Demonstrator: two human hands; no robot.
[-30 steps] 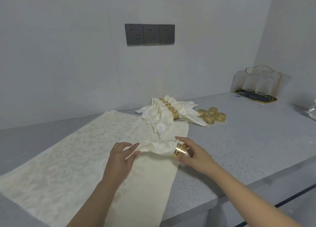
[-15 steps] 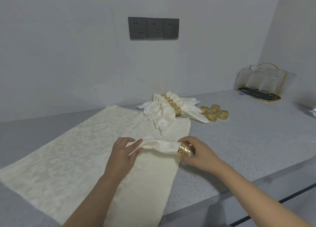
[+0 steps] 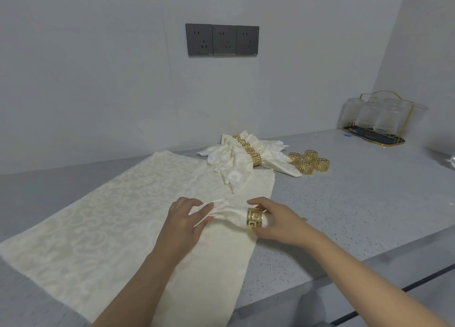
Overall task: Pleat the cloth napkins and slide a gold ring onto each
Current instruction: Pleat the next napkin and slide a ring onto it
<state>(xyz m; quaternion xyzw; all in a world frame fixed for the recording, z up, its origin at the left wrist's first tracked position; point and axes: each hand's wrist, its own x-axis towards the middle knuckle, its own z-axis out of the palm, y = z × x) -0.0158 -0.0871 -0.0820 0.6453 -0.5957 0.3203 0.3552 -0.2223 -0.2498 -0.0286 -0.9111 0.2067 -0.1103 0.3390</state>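
napkin [image 3: 229, 213] right end: behind right hand [image 3: 280, 222] | spread cloth [image 3: 98, 216]: cut off below

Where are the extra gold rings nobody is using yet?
In the head view, the four loose gold rings sit clustered on the grey counter, right of the finished napkins and left of the glass rack.

Soft even light, wide-angle edge distortion.

Home kitchen or dining nook: speckled grey worktop [image 3: 357, 203], triple wall socket [image 3: 222, 40], tumblers in gold rack [image 3: 379, 120] beyond fingers.
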